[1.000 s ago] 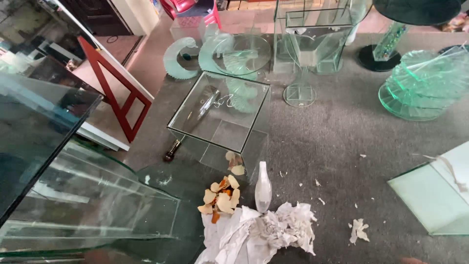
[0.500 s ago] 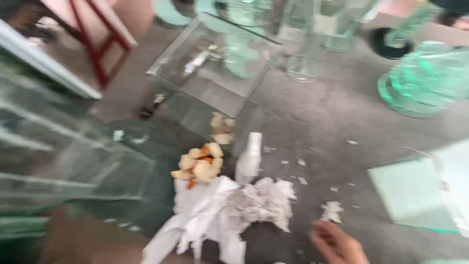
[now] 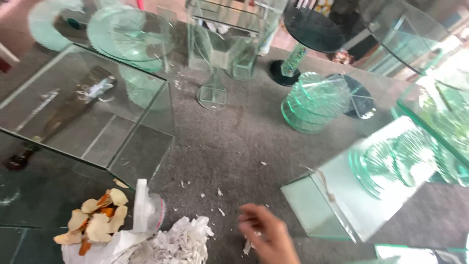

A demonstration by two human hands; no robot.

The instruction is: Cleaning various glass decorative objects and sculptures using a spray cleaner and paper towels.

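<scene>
My right hand [image 3: 267, 235] reaches in from the bottom edge, low over the grey carpet [image 3: 234, 142]. Its fingers are bent and slightly apart, blurred, over a small white paper scrap [image 3: 247, 246]. Nothing is clearly gripped. Left of the hand lies a heap of crumpled white paper [image 3: 173, 243]. Beside that sit orange and beige peel pieces [image 3: 96, 221] and an upright white plastic tube [image 3: 141, 205]. More tiny white scraps [image 3: 220, 192] dot the carpet ahead of the hand. My left hand is out of view.
A clear glass box [image 3: 141, 146] stands at the left, with a long-handled tool [image 3: 63, 115] seen through it. Stacked round glass discs [image 3: 315, 100] sit ahead. A thick glass slab [image 3: 342, 195] lies to the right. Glass stands and a black round top [image 3: 312, 28] are at the back.
The view has swung right and closer to the floor. My right hand has come further in from the bottom edge, up and left toward the white scraps.
</scene>
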